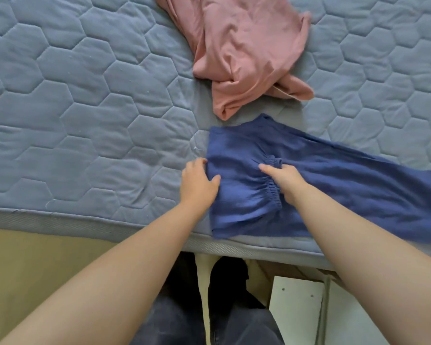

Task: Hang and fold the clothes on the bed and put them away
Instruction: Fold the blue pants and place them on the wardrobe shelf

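A dark blue garment (pixel 334 185) with an elastic waistband lies partly folded near the bed's front edge, its long part stretching off to the right. My left hand (pixel 198 181) grips the folded left edge of the blue cloth, thumb on top. My right hand (pixel 283 181) pinches the gathered waistband at the middle of the garment. A crumpled pink garment (pixel 244 53) lies just beyond it, higher on the bed.
The bed (pixel 85 115) has a grey-blue quilted cover with a hexagon pattern. Its front edge runs across the lower part of the view. Below it are a tan floor (pixel 35 270), my dark trousers and a white panel (pixel 296 310).
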Demonstrator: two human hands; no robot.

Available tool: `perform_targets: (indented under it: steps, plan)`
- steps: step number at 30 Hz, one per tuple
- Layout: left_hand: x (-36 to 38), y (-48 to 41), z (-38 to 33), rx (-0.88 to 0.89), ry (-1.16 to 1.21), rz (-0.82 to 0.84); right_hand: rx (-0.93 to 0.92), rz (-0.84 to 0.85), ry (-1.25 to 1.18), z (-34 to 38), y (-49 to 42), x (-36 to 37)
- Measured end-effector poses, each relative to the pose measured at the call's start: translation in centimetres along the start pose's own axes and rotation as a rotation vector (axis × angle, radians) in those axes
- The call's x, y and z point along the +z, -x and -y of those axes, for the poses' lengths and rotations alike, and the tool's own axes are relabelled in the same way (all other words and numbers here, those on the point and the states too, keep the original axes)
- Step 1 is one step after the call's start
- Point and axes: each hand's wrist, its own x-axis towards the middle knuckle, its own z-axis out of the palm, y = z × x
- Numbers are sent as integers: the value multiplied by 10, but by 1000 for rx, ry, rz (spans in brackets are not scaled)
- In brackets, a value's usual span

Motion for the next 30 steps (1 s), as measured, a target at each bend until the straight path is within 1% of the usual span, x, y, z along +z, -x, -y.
perform_targets:
  steps: [1,3,4,5,6,7,8,9,10,12,14,16,18,20,21,23,24,25,26,28,29,30]
  plan:
    - [3,-2,1,-77,107,53,-22,5,73,-1,-3,3]
    - [10,-6,-3,-265,334,140,-38,88,128,-2,-7,6]
    - [14,-10,-4,-335,400,151,-47,130,127,-3,-7,4]
    - [17,-13,-5,-361,407,162,-80,99,175,-4,-7,1]
    - [19,-15,-6,-338,364,175,-147,-19,301,-6,-7,-4]
    - [20,-15,-7,-293,290,171,-210,-194,430,-10,-8,-10]
    - [19,-13,-8,-251,215,150,-253,-331,503,-15,-5,-14]
    - [22,-11,-13,-209,171,111,-288,-397,532,-19,-3,-23]
    - [21,-8,-13,-176,160,77,-300,-401,537,-24,-1,-26]
    - [20,3,-23,-109,168,30,-256,-336,496,-34,-2,-35]
    - [27,19,-43,-53,126,18,-185,-333,413,-44,-2,-54]
    - [38,33,-70,4,90,42,-104,-365,281,-53,-2,-78]
    - [55,46,-101,64,86,95,-32,-350,153,-63,-6,-100]
    - [80,56,-133,134,93,172,-18,-357,41,-70,-7,-121]
    - [92,61,-147,140,126,251,-27,-383,-5,-71,-6,-131]
    - [113,69,-172,38,352,558,-55,-457,-75,-75,-5,-151]
    - [123,73,-179,-27,454,711,-58,-497,-67,-78,-6,-159]
    - [131,75,-182,-38,472,756,-61,-520,-47,-81,-6,-166]
    - [136,75,-180,-1,412,701,-53,-515,-43,-83,-6,-170]
    - [139,69,-167,74,222,422,-28,-443,-115,-86,-9,-172]
    - [140,64,-157,64,162,307,-21,-420,-139,-87,-12,-171]
    - [141,59,-147,32,128,240,-17,-415,-150,-88,-14,-170]
